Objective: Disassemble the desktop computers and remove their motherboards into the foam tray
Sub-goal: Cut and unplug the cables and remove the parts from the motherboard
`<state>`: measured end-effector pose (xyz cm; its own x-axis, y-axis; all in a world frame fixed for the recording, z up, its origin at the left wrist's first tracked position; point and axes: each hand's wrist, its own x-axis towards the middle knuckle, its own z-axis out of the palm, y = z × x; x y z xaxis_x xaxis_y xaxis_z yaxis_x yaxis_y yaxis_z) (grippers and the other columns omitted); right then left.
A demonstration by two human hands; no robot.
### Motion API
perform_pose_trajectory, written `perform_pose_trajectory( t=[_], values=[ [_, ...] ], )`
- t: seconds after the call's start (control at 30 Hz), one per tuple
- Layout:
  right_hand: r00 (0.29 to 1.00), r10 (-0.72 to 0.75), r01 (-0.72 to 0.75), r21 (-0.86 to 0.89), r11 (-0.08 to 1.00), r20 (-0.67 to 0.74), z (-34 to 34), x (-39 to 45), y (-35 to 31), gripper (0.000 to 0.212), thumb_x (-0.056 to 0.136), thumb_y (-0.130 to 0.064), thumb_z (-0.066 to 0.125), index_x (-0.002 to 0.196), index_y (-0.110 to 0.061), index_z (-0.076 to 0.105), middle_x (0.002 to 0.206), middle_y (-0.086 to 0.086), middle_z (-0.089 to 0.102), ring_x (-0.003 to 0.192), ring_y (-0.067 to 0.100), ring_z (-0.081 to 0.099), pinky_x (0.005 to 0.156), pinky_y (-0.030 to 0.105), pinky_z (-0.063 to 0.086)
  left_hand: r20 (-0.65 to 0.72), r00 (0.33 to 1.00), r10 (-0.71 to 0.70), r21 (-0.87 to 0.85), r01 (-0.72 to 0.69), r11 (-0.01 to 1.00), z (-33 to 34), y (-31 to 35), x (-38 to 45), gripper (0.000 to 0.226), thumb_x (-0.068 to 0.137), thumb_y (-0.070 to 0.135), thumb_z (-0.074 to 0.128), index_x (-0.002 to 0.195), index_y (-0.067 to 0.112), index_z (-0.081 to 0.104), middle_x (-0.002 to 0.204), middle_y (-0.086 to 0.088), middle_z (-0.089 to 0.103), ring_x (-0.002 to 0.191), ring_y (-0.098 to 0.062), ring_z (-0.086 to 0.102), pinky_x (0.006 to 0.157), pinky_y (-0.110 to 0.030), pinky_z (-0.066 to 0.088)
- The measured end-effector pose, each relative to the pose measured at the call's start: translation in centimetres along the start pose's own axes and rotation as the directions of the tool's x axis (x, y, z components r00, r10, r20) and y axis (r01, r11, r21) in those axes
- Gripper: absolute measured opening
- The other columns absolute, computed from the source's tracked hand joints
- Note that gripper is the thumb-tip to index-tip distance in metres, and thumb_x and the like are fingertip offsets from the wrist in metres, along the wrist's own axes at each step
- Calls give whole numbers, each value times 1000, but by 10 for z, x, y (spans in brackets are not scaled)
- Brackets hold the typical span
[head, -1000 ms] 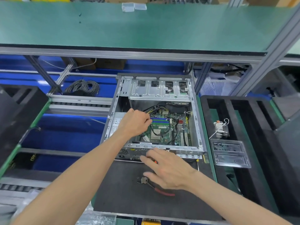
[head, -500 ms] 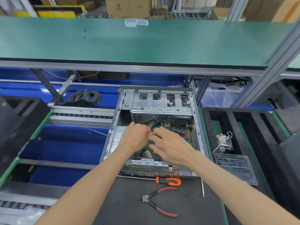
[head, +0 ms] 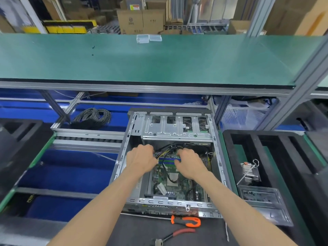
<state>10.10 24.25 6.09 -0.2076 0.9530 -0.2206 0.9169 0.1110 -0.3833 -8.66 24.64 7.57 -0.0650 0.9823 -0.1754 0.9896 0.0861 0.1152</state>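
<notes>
An open desktop case (head: 218, 162) lies in front of me with its green motherboard (head: 179, 186) bare inside. Black and yellow cables (head: 166, 150) arch over the board's far end, by the blue memory slots (head: 169, 159). My left hand (head: 140, 159) is inside the case at the left end of those slots, its fingers curled on the cables. My right hand (head: 190, 163) is at the right end of the slots with its fingers bent down; what they hold is hidden. A black foam tray (head: 229, 148) stands to the right of the case.
An orange screwdriver (head: 188, 221) and red-handled pliers (head: 177, 234) lie on the dark mat in front of the case. A finned part (head: 248, 172) and a clear plastic tray (head: 262, 197) sit in the right foam tray. Another foam tray (head: 21, 139) is at left, coiled cable (head: 92, 118) behind.
My right hand left the tools on the mat and reached into the case beside my left hand. Both hands have shifted toward the far end of the board.
</notes>
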Motion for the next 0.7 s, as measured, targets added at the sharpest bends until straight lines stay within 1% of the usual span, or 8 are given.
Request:
perform_pose_trajectory(
  t=[0.07, 0.17, 0.27, 0.33, 0.4, 0.57, 0.63, 0.7],
  values=[
    [999, 36, -36, -1, 999, 1, 5, 6, -1, 30, 97, -26, 51, 117, -6, 63, 115, 14, 62, 100, 35, 61, 88, 43, 52, 97, 994, 54, 64, -60, 996, -2, 6, 12, 37, 87, 24, 58, 124, 29, 63, 114, -6, 65, 98, -30, 63, 73, -35, 43],
    [998, 65, -64, -36, 997, 21, 12, 14, 1, 35, 96, -25, 52, 125, -10, 61, 123, 14, 63, 111, 35, 59, 101, 45, 42, 228, 963, 143, 86, -166, 982, -3, 19, 29, 47, 90, 25, 62, 137, 27, 54, 128, -9, 59, 111, -32, 61, 82, -41, 47],
    [993, 101, -99, -31, 995, 60, 16, 22, 10, 38, 93, -23, 54, 130, -14, 59, 126, 12, 62, 117, 33, 56, 101, 44, 38, 356, 918, 174, 7, -189, 982, -2, 29, 46, 51, 91, 33, 68, 137, 16, 53, 130, -11, 57, 112, -31, 60, 91, -43, 53],
    [989, 127, -126, -18, 992, 69, 17, 25, 16, 37, 90, -20, 55, 126, -15, 62, 124, 10, 62, 116, 32, 55, 99, 43, 38, 416, 891, 184, -15, -196, 981, 1, 34, 54, 46, 91, 36, 70, 126, 9, 56, 121, -13, 61, 101, -28, 62, 87, -40, 54],
    [987, 148, -146, -27, 989, 61, 17, 26, 18, 32, 86, -17, 55, 117, -16, 65, 119, 9, 63, 112, 31, 56, 99, 43, 37, 430, 882, 193, -8, -210, 978, 5, 37, 62, 41, 93, 38, 67, 118, 8, 56, 117, -12, 63, 102, -28, 61, 84, -36, 51],
    [977, 212, -211, -43, 976, 21, 17, 25, 17, 10, 81, -14, 55, 91, -17, 54, 104, 11, 66, 99, 33, 60, 104, 45, 36, 421, 896, 141, 6, -159, 987, 17, 42, 77, 48, 98, 44, 56, 131, 10, 55, 133, -12, 59, 120, -30, 55, 95, -35, 46],
    [972, 233, -233, -49, 971, -8, 16, 25, 18, 12, 82, -15, 54, 94, -16, 56, 103, 12, 65, 94, 34, 61, 101, 45, 38, 393, 913, 109, 52, -141, 989, 23, 45, 78, 55, 95, 57, 52, 128, 13, 58, 130, -10, 61, 117, -29, 57, 96, -36, 48],
    [969, 248, -248, -11, 969, -23, 17, 25, 17, 19, 84, -14, 53, 102, -14, 59, 106, 13, 62, 94, 34, 62, 92, 43, 43, 343, 934, 104, 116, -152, 982, 30, 49, 78, 60, 92, 65, 51, 124, 15, 59, 125, -8, 64, 113, -28, 60, 92, -36, 49]
  ],
)
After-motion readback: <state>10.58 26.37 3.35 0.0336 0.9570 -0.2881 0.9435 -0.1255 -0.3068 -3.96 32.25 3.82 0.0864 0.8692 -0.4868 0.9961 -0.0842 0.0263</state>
